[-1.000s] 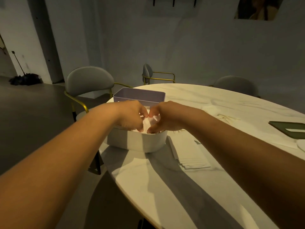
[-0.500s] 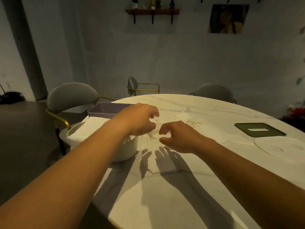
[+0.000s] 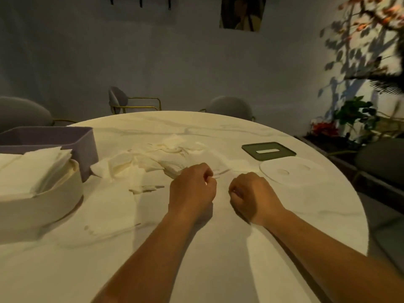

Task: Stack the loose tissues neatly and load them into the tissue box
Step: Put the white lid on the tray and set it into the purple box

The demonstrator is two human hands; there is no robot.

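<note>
The left hand (image 3: 192, 186) and right hand (image 3: 251, 193) are curling side by side over the white marble round table (image 3: 240, 132); whether they are gripping a sheet or nothing is impossible to tell. The crumpled white loose tissues (image 3: 153, 158) are lying just beyond, and folded tissues (image 3: 32, 167) are filling the white rounded tissue box (image 3: 43, 200) at far left.

I read this as a home-style dining room, or a small café corner. Round marble-look table (image 3: 229, 132) with grey padded chairs set round it: one with a brass-coloured frame (image 3: 122, 99), another behind the far edge (image 3: 231, 106). Framed picture (image 3: 241, 13) on a plain grey wall. Leafy green plant (image 3: 352, 110) and red flowers (image 3: 323, 127) in the right corner, with branch shadows on the wall above them. Loose tissues (image 3: 153, 158) piled on the tabletop. Light is dim and warm.
</note>
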